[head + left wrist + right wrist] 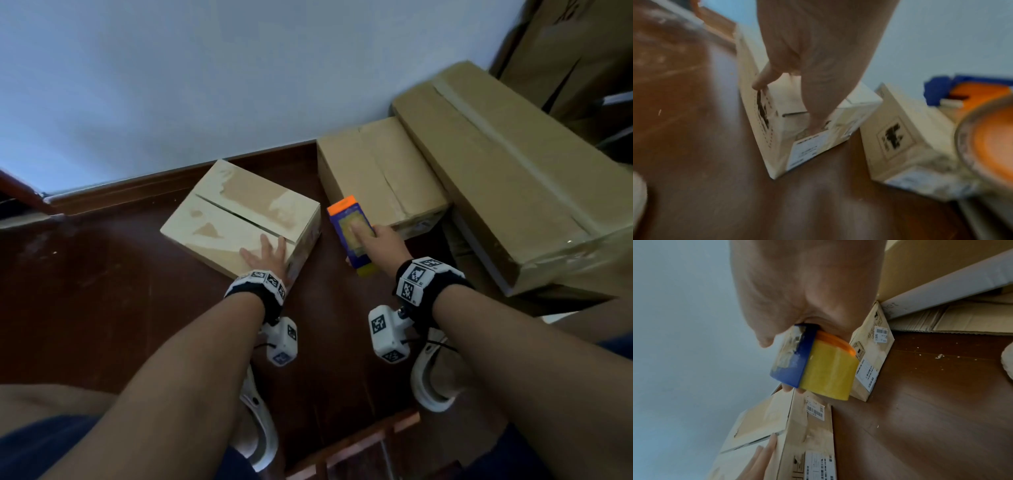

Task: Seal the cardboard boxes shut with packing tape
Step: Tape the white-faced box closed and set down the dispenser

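A pale cardboard box (233, 209) (777, 129) (760, 418) lies on the dark wooden floor, and the seam between its top flaps shows as a dark gap. My left hand (265, 251) (818, 48) rests on its near right corner. The fingers (764, 456) lie straight on top and the thumb runs down the side. My right hand (380, 240) (797, 288) grips a blue and orange tape dispenser (344, 219) (818, 368) (986, 129) with a yellow roll. It hangs in the air just right of the box, with the index finger lying along the roll.
A second brown box (373, 171) (869, 356) stands behind the dispenser against the wall. A long taped box (496, 164) lies to its right, with more cardboard behind. My feet in white shoes (431, 377) are on the floor below my wrists. A wooden frame (359, 445) sits near the bottom edge.
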Demonstrator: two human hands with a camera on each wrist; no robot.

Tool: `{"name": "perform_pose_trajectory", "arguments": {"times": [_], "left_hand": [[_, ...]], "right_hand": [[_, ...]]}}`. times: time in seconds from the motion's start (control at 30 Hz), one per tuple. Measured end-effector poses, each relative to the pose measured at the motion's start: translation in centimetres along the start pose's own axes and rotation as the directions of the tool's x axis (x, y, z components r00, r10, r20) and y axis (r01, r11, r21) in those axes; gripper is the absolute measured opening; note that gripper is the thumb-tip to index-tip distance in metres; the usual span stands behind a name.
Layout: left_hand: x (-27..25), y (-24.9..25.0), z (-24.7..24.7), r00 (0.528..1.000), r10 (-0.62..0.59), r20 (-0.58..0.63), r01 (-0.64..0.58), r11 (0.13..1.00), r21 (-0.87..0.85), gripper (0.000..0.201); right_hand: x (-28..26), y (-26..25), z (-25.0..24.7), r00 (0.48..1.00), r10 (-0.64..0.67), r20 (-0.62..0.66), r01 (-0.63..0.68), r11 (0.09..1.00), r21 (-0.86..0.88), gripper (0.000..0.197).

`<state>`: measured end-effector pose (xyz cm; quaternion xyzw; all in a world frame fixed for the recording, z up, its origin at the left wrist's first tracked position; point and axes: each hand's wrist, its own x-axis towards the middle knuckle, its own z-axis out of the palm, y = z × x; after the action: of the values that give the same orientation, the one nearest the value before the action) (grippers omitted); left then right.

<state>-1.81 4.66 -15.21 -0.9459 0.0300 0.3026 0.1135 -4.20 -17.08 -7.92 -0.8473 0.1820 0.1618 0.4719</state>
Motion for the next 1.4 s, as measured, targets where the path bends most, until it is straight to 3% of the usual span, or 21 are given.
{"name": "perform_pose_trajectory", "arguments": {"times": [0.13,0.23,0.33,0.47,0.57,0.67,0.83,0.9,0.97,1.03,1.07,1.13,1.23,1.4], "left_hand": [[0.3,-1.6,1.6,0.995,0.095,-0.024,-0.094,0.995,0.036,0.090],[0.2,-5.0,2.5,0.974,0.221,-0.048,-0.217,0.972,0.087,0.104],[0.1,-7.0,1.5,0.939,0.344,0.004,-0.344,0.939,-0.016,0.102],[-0.8,-5.9,0.2,0.934,0.322,-0.152,-0.324,0.946,0.014,0.099],[-1.6,-3.9,0.2,0.900,0.422,-0.114,-0.419,0.907,0.047,0.085],[-1.6,-2.9,0.5,0.881,0.466,-0.081,-0.462,0.884,0.067,0.093],[0.9,-3.9,-1.2,0.904,0.417,-0.098,-0.422,0.906,-0.036,0.093],[1.4,-4.1,-2.9,0.912,0.388,-0.135,-0.406,0.901,-0.154,0.075],[0.8,-3.7,-4.4,0.936,0.281,-0.210,-0.350,0.795,-0.496,0.051],[-0.4,-3.1,-4.9,0.963,0.186,-0.197,-0.264,0.490,-0.831,0.040],[-1.4,-2.7,-5.1,0.970,0.194,-0.143,-0.204,0.346,-0.916,0.040],[-2.9,-2.3,-4.8,0.960,0.260,-0.102,-0.153,0.183,-0.971,0.044],[-4.8,-2.2,-4.6,0.970,0.238,-0.051,-0.028,-0.099,-0.995,0.036],[-7.0,-3.1,-4.4,0.971,0.239,-0.004,0.048,-0.213,-0.976,0.027]], "right_hand": [[0.1,0.6,-0.2,0.997,0.005,0.078,0.005,0.992,-0.128,0.055],[0.0,0.8,0.0,0.989,-0.018,0.147,0.052,0.973,-0.226,0.046],[-0.4,0.5,-0.2,0.983,-0.039,0.181,0.076,0.976,-0.206,0.041],[-1.2,0.3,-0.5,0.979,-0.049,0.197,0.090,0.974,-0.209,0.047],[-1.9,0.2,-0.7,0.978,-0.035,0.205,0.077,0.977,-0.198,0.046],[-2.3,0.4,-0.7,0.978,-0.052,0.204,0.096,0.973,-0.211,0.044],[-2.1,0.8,-1.0,0.966,-0.048,0.255,0.123,0.951,-0.285,0.038],[-1.7,0.5,-1.3,0.951,-0.034,0.307,0.131,0.944,-0.302,0.034],[-1.5,0.0,-1.5,0.937,-0.027,0.349,0.150,0.932,-0.331,0.028],[-1.5,-0.4,-1.5,0.925,-0.032,0.378,0.172,0.924,-0.343,0.028],[-1.6,-0.6,-1.5,0.919,-0.037,0.392,0.179,0.926,-0.331,0.031],[-2.1,-0.9,-1.3,0.908,-0.056,0.416,0.193,0.936,-0.295,0.036],[-3.2,-1.0,-1.1,0.893,-0.084,0.442,0.221,0.937,-0.270,0.036],[-5.2,-2.0,-0.7,0.879,-0.074,0.470,0.240,0.922,-0.304,0.032]]}}
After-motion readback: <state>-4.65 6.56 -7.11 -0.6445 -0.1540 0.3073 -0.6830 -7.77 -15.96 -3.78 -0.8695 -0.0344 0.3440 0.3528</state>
